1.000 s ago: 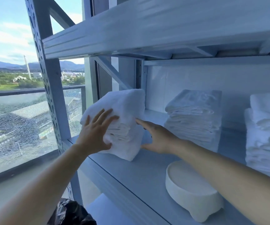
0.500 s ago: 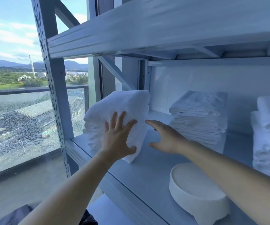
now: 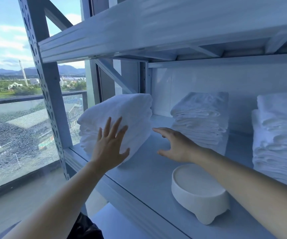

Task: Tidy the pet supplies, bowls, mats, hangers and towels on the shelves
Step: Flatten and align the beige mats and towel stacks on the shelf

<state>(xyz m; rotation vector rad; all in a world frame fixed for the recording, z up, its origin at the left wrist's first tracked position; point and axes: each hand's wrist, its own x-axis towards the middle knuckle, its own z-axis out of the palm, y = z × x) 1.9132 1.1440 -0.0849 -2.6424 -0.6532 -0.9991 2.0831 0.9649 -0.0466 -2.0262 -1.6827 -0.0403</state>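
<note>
Soft white folded towel stack [image 3: 120, 121] on the shelf [image 3: 149, 171], left hand [image 3: 109, 149] flat and wide on its front, right hand [image 3: 175, 146] open at its 3 o'clock, not touching

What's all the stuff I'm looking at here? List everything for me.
Towel stacks: 3, white, along the shelf: left stack, middle stack, right stack.
Bowl: 1, white, upside down, shelf front.
Shelving unit: 1, pale grey metal, beside the window.
Window: 1, left, showing buildings, hills and sky.
Dark item: 1, black, bottom edge, unclear.
Left hand: open, flat against the left stack.
Right hand: open, just right of that stack.
</note>
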